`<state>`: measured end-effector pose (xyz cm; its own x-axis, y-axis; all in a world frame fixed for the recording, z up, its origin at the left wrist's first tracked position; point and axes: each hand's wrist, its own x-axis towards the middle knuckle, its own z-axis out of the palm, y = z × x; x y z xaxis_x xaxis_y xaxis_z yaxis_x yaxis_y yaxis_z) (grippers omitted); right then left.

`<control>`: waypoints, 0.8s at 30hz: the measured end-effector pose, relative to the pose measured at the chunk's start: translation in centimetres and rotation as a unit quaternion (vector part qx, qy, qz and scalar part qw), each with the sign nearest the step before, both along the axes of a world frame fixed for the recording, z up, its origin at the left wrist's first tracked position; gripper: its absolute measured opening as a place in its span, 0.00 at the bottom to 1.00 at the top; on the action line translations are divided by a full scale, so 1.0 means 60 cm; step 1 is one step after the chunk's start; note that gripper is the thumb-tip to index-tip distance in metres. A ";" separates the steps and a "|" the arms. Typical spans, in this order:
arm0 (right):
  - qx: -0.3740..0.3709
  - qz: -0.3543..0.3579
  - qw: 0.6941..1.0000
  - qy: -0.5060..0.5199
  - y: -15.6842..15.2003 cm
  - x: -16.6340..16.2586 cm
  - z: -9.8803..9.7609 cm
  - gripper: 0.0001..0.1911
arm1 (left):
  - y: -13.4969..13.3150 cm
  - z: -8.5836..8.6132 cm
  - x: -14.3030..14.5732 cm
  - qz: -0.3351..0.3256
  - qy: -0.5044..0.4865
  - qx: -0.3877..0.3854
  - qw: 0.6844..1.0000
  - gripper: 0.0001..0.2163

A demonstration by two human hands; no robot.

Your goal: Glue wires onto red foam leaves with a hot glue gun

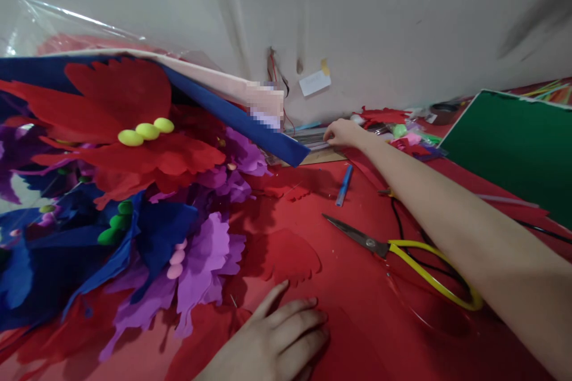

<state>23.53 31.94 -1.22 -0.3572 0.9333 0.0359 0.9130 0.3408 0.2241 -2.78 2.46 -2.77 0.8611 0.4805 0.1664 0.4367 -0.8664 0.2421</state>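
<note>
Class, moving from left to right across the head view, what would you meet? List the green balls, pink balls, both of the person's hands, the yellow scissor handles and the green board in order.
Green balls, pink balls, left hand, right hand, yellow scissor handles, green board.

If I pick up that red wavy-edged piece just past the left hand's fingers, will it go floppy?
Probably! The red wavy-edged piece looks thin and lies flat, so it may droop. Being just a thin sheet, it's likely light. The narrow bits along its edge might bend or tear if tugged.
</note>
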 end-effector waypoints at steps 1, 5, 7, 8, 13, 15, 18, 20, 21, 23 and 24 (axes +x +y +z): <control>0.004 -0.001 1.000 -0.001 -0.003 0.001 0.000 0.17 | 0.001 -0.002 0.000 0.001 0.001 0.001 1.000 0.12; 0.029 -0.016 0.999 -0.004 -0.011 0.004 0.000 0.17 | 0.000 -0.008 0.000 -0.002 0.002 0.005 1.000 0.12; 0.043 -0.026 0.999 -0.003 -0.013 0.004 0.000 0.17 | -0.001 -0.009 0.000 -0.006 -0.002 0.006 1.000 0.12; 0.049 -0.031 0.998 -0.001 -0.014 0.004 0.000 0.18 | -0.001 -0.010 0.000 -0.007 -0.003 0.005 1.000 0.12; 0.023 -0.013 1.000 0.005 -0.013 0.008 -0.002 0.18 | 0.000 -0.008 0.000 -0.009 -0.006 0.005 1.000 0.12; 0.006 0.002 1.000 0.004 -0.012 0.010 -0.002 0.17 | 0.000 -0.008 0.001 -0.008 -0.006 0.007 1.000 0.12; 0.002 0.007 1.000 0.004 -0.011 0.011 -0.002 0.17 | 0.001 -0.007 0.001 -0.009 -0.001 0.011 1.000 0.12; 0.009 0.003 1.000 0.004 -0.010 0.009 -0.002 0.17 | 0.001 -0.008 0.001 -0.010 -0.003 0.017 1.000 0.12; 0.013 -0.001 1.000 0.004 -0.010 0.008 -0.002 0.17 | 0.001 -0.009 0.001 -0.010 -0.003 0.018 1.000 0.12; 0.022 -0.011 1.000 0.003 -0.009 0.004 -0.002 0.18 | 0.001 -0.011 0.001 -0.011 -0.004 0.022 1.000 0.12; 0.026 -0.016 1.000 0.004 -0.007 0.002 -0.002 0.18 | 0.001 -0.013 0.000 -0.012 -0.005 0.025 1.000 0.12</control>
<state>23.64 31.50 -1.31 -0.3270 0.9409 0.0879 0.9248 0.2995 0.2344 -2.75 2.55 -3.55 0.8699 0.4512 0.1992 0.4137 -0.8875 0.2031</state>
